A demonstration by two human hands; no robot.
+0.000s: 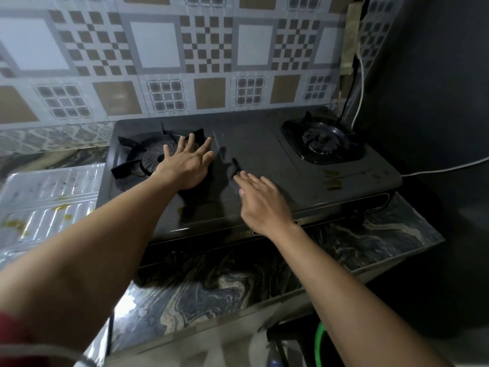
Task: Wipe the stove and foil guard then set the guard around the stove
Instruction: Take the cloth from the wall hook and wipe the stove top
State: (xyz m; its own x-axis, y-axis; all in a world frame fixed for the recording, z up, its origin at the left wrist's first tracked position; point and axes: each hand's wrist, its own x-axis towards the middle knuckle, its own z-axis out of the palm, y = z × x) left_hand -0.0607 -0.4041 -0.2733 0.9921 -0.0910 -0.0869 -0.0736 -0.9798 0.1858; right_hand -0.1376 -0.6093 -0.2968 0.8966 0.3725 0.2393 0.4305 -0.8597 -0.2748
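Two bare hands reach out over a dark two-burner stove [254, 165] that sits on a marbled table [211, 284] against a patterned tile wall [158, 54]. The left hand [185, 162] lies flat with its fingers [201, 147] spread and released, resting on the stove top at the right edge of the left burner [153, 160], at about 10 o'clock from the middle of the view; it grasps nothing. The right hand [262, 202] is near the stove's middle, palm down, fingers loosely extended and empty, its fingertips just above or touching the dark surface; which of the two cannot be told. The right burner [322, 141] sits at about 2 o'clock, well apart from both hands. Yellowish-brown stains [334, 178] show on the stove top below that burner, near the front edge. The foil guard [50, 197] lies flat on the table at 9 o'clock, just beside the stove's left side, not standing around it; its ribbed shiny surface carries several yellowish spots. A white cable [360, 91] and a black one run down the wall at 1 o'clock behind the stove's right corner, and a green hose [321, 337] shows below the table's edge at about 5 o'clock.
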